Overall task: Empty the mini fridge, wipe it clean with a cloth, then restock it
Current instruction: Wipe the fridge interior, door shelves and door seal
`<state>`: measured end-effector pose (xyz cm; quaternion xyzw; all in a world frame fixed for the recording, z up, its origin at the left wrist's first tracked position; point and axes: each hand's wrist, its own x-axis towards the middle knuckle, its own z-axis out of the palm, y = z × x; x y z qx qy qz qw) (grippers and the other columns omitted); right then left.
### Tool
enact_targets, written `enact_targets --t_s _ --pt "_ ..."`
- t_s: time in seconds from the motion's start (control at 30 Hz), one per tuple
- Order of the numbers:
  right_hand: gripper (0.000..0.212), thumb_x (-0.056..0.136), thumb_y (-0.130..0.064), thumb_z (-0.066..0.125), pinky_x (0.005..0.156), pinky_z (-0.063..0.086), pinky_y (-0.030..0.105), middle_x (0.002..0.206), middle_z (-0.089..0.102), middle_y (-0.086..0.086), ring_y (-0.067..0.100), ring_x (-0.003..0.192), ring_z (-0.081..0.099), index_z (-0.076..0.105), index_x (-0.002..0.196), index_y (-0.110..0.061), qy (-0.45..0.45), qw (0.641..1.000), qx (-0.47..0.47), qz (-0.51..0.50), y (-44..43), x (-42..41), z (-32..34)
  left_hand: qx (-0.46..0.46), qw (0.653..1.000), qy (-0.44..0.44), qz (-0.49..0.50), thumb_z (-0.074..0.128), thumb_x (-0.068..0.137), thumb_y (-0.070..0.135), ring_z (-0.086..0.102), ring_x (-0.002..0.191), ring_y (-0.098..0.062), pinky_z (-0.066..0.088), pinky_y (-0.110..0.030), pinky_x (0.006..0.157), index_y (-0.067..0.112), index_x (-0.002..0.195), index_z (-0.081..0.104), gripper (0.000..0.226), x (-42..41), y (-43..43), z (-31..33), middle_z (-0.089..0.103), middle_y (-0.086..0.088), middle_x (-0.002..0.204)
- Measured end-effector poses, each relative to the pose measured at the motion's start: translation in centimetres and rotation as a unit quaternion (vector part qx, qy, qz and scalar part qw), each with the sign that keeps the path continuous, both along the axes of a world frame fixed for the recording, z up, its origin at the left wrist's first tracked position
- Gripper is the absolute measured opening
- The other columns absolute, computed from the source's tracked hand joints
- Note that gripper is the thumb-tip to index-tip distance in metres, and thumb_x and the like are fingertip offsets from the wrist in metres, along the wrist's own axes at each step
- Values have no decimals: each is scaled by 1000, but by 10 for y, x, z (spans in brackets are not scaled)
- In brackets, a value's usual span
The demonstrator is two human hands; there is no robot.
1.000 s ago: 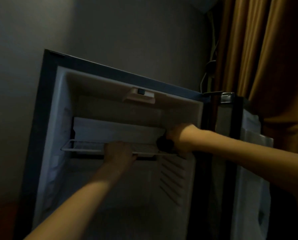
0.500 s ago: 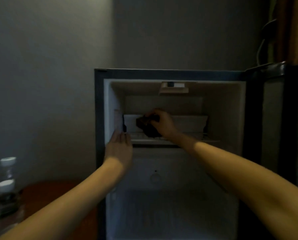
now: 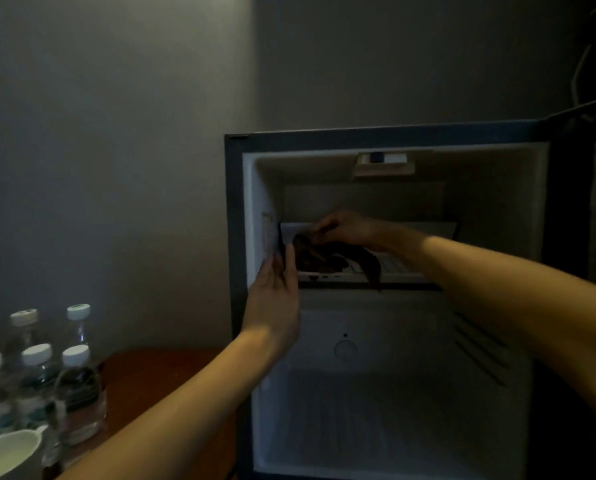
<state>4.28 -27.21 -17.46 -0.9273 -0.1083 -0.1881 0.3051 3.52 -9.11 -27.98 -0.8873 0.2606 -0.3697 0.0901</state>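
The dark cloth (image 3: pixel 327 259) lies bunched at the left end of the shelf (image 3: pixel 393 268) in the open mini fridge (image 3: pixel 376 138), its folds lost in gloom, gripped from 12 o'clock by the curled fingers of the right hand (image 3: pixel 345 228). At its 8 o'clock the left hand (image 3: pixel 275 299) presses the inner wall, fingers straight and together. Since 0.5 s ago the cloth has slid left from mid-shelf.

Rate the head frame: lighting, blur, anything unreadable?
Head view: very dim, no glare. The mini fridge interior is the lightest area. The dark cloth under the right hand reads as a shapeless blot on the shelf. Left hand is fairly crisp. Bottles at lower left are soft.
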Motion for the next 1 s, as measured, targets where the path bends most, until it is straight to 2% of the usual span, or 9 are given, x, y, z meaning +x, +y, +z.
enact_targets --t_s 0.07,0.17,0.27,0.43,0.53,0.6,0.7,0.83,1.0 --pt "26 94 -3 55 97 45 19 122 64 13 17 106 63 66 117 -8 -91 995 -19 -38 -4 6 -4 12 1000 6 5 35 101 31 2 148 -34 -8 -35 118 -8 136 -30 84 1 0 0 -6 -26 157" --pt "39 99 -3 46 109 39 40 141 53 0 21 126 53 58 132 -17 40 989 -139 -15 -7 11 -34 37 999 8 20 33 102 33 1 148 -35 -7 -39 118 -9 145 -15 77 6 -3 0 -5 -27 157" --pt "49 98 -4 44 101 43 59 138 55 -8 33 121 56 61 125 -41 69 990 -123 -31 -9 1 -36 47 998 11 27 28 103 28 4 148 -35 -5 -39 119 -9 146 -11 69 10 -3 0 -2 -27 157" --pt "51 92 11 41 100 48 27 131 61 2 16 116 60 67 114 -27 146 989 -29 23 -11 -36 -13 37 999 21 28 28 103 30 5 148 -33 -2 -37 119 -9 147 -9 69 9 -4 1 -1 -25 158" --pt "41 96 3 45 75 54 16 116 67 5 9 84 66 68 116 -25 87 991 -93 -37 -19 -39 -9 37 998 29 29 31 102 31 3 148 -33 -3 -37 119 -8 147 -9 72 7 -4 3 -3 -25 158" --pt "29 99 -6 47 78 45 9 120 65 7 8 93 63 66 121 -12 32 986 -131 -95 -27 -37 -20 42 998 40 30 31 102 30 1 148 -33 -4 -37 119 -8 147 -10 71 5 -2 3 -5 -25 158" --pt "32 98 -5 50 100 38 17 131 60 3 17 119 57 63 127 -11 50 990 -106 -82 -41 -48 -32 39 998 44 30 28 103 28 0 148 -33 -3 -37 119 -8 147 -10 69 4 -3 3 -6 -25 158" --pt "38 94 2 47 69 50 15 104 71 -4 4 80 67 64 118 -21 157 987 -18 -36 -46 -75 -8 35 997 59 39 32 103 30 1 148 -33 -3 -37 119 -8 147 -9 72 4 -6 4 -5 -25 158" --pt "35 91 8 52 91 50 32 118 64 10 26 106 62 66 118 -9 -20 985 -113 -131 -58 -54 -6 18 996 78 42 34 101 35 2 148 -32 -4 -38 119 -8 148 -8 76 1 -11 7 -4 -23 159"
